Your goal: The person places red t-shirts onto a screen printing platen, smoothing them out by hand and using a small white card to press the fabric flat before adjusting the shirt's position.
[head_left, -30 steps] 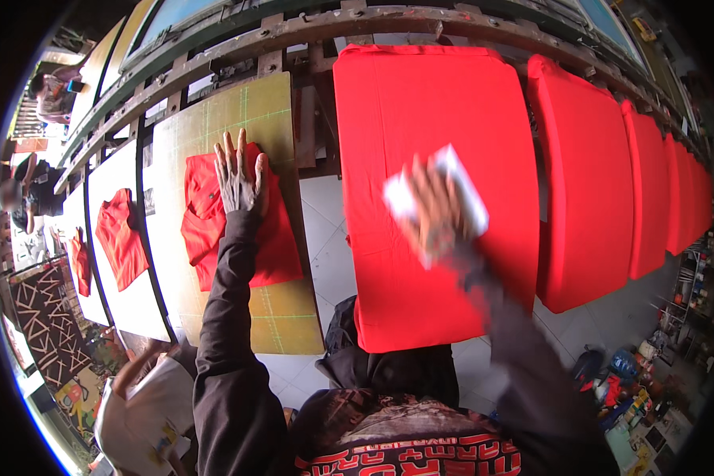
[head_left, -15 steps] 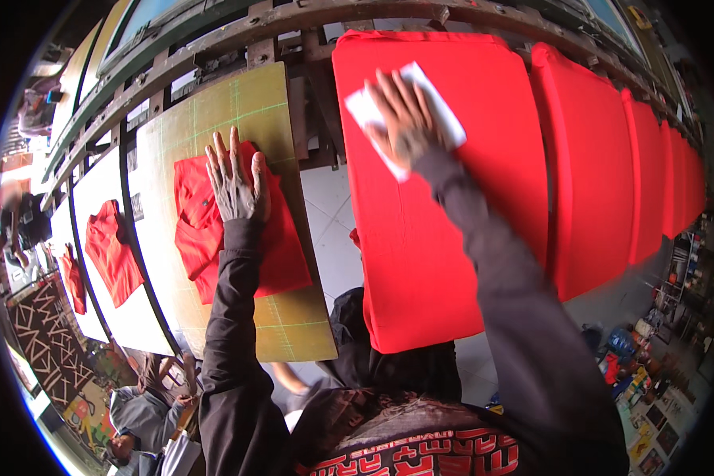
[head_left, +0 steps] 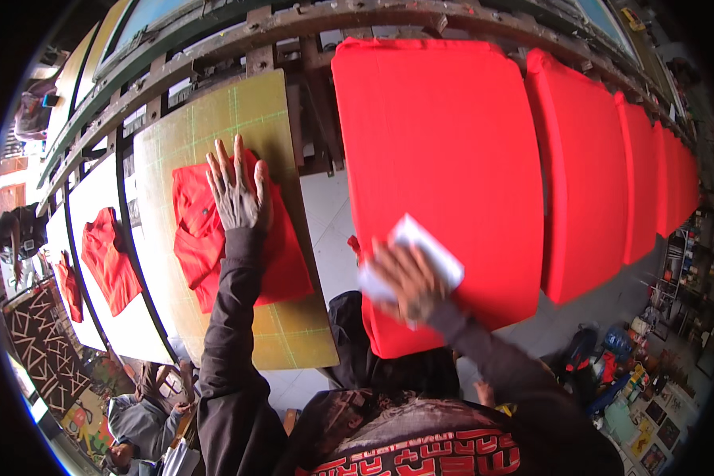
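Observation:
My left hand (head_left: 239,194) lies flat, fingers stretched out, on a folded red garment (head_left: 282,262). The garment rests on an olive-yellow board (head_left: 293,341) marked with green grid lines. On the right, a wide board is covered by smooth red fabric (head_left: 444,143). Near its lower end, my right hand (head_left: 408,278) is over a white rectangular pad (head_left: 432,250), with the palm down and fingers across it. Motion blurs this hand and the pad; whether the pad is paper or cloth I cannot tell. The pad's underside is hidden against the fabric.
More boards covered in red fabric (head_left: 583,174) run off to the right. At left, white boards (head_left: 95,186) carry small red garments (head_left: 111,262). A dark metal rail (head_left: 214,44) passes behind the boards. A person (head_left: 143,420) sits at lower left; assorted clutter (head_left: 627,373) lies at lower right.
My right hand has slid with the white pad from the far end of the red fabric toward me, to its near end. My left hand stays on the folded garment.

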Motion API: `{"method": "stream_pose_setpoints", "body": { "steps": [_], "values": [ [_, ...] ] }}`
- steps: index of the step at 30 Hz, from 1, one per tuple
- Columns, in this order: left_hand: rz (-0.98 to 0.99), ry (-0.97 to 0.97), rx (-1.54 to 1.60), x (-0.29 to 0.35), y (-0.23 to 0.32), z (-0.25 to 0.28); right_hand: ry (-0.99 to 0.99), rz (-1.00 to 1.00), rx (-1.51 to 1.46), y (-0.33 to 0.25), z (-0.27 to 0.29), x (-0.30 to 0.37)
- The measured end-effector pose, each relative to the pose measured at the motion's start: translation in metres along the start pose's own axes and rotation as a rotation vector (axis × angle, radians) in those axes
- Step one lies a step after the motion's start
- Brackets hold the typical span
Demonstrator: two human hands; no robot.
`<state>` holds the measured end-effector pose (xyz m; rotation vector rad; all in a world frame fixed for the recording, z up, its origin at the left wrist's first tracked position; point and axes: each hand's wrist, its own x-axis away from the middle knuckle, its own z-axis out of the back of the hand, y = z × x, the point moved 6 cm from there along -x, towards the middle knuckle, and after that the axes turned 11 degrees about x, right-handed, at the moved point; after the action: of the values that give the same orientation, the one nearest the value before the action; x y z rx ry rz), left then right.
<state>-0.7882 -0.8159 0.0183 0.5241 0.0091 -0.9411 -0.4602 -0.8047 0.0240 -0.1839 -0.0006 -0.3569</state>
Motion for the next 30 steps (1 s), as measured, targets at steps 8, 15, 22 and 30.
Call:
{"method": "stream_pose_setpoints", "body": {
  "steps": [8,15,22,30],
  "values": [
    [-0.040,-0.001,0.030,-0.006,-0.002,-0.005,0.469,-0.238,0.209,0.163,0.009,-0.219],
    [-0.147,0.014,-0.115,-0.001,-0.019,-0.017,0.107,-0.286,-0.005,-0.030,-0.009,0.028],
    [-0.195,-0.030,-0.164,0.003,-0.034,-0.017,-0.056,-0.748,0.027,0.024,-0.002,0.126],
    [-0.272,-0.025,-0.063,-0.007,-0.026,-0.028,0.002,-0.616,-0.007,-0.024,-0.001,0.099]
  ]
}}
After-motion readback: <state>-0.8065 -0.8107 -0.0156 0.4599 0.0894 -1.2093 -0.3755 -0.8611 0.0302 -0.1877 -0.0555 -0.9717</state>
